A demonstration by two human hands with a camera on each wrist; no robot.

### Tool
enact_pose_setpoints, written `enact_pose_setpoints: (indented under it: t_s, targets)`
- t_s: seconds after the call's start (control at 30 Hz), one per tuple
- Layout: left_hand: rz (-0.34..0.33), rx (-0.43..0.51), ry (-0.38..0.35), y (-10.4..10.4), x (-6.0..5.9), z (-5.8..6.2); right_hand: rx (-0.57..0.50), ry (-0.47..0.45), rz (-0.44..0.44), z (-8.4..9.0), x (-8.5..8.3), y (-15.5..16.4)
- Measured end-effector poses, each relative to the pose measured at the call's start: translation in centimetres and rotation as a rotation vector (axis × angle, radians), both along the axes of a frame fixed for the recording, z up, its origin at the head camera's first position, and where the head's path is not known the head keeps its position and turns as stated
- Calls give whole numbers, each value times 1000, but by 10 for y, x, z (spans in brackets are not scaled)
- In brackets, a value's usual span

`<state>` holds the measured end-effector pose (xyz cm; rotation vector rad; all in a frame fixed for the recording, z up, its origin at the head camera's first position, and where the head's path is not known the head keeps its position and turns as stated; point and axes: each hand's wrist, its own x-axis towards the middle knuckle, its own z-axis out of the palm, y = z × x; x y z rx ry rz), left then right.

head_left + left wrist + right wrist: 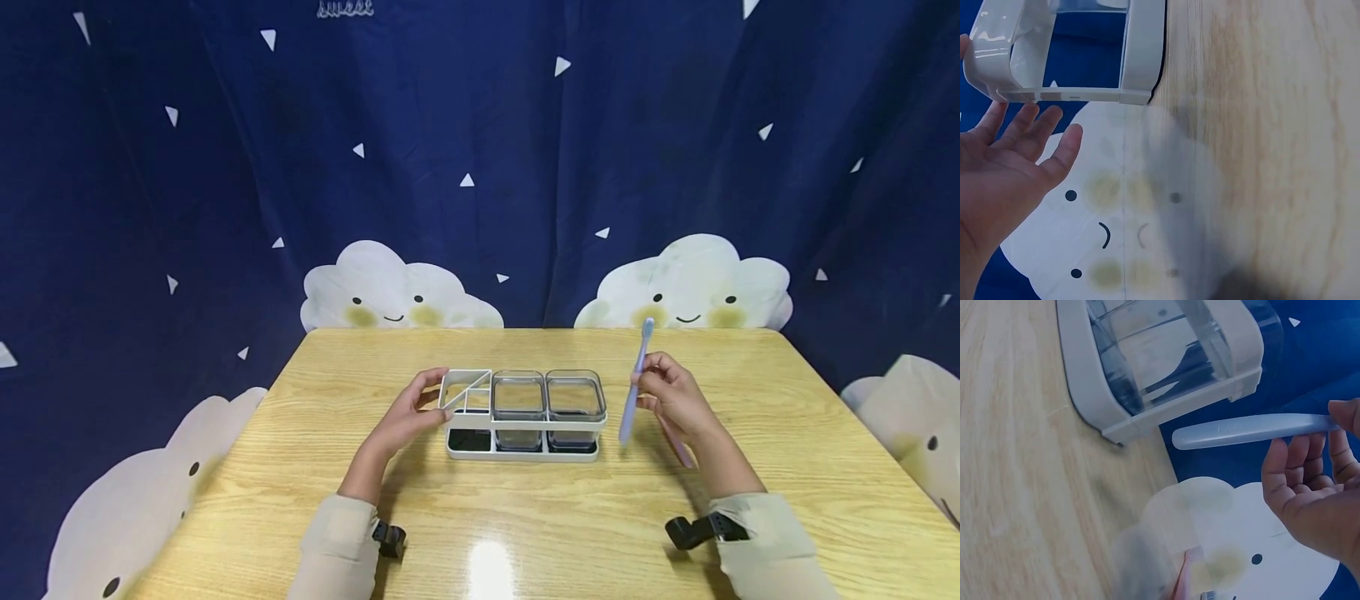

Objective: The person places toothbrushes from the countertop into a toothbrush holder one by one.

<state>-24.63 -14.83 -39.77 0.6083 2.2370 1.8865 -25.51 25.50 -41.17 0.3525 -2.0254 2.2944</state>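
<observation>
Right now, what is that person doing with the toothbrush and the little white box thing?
A person sits at a wooden table with a white holder in front of them. It carries two clear cups and some open slots at its left end. The left hand rests against that left end, fingers fairly straight. The right hand pinches a light blue toothbrush upright, just to the right of the holder and not in it yet. Another, pinkish toothbrush lies on the table under that hand.

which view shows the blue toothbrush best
The head view: the whole blue toothbrush shows, upright in the right hand beside the white holder. The right wrist view shows only its handle end, pinched by the fingers. The left wrist view shows none of it.
</observation>
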Motion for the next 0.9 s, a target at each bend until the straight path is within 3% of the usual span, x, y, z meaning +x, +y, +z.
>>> enact_pose_setpoints:
  t_s: [0.13,0.23,0.37,0.47,0.67,0.9]
  targets:
    - [7,27,-14,1,-1,-1,-3,34,-14,6,3,-2]
    - [13,51,0,1,-8,-11,-8,62,-17,13,6,-4]
    - [2,91,30,1,-12,-15,-23,98,-28,19,10,-8]
    - [-17,108,33,3,-12,-12,-34,125,-41,22,11,-11]
    - [-8,100,31,3,-20,-26,-35,155,-70,30,12,-18]
    - [5,117,59,3,-21,-30,-28,221,-55,42,12,-25]
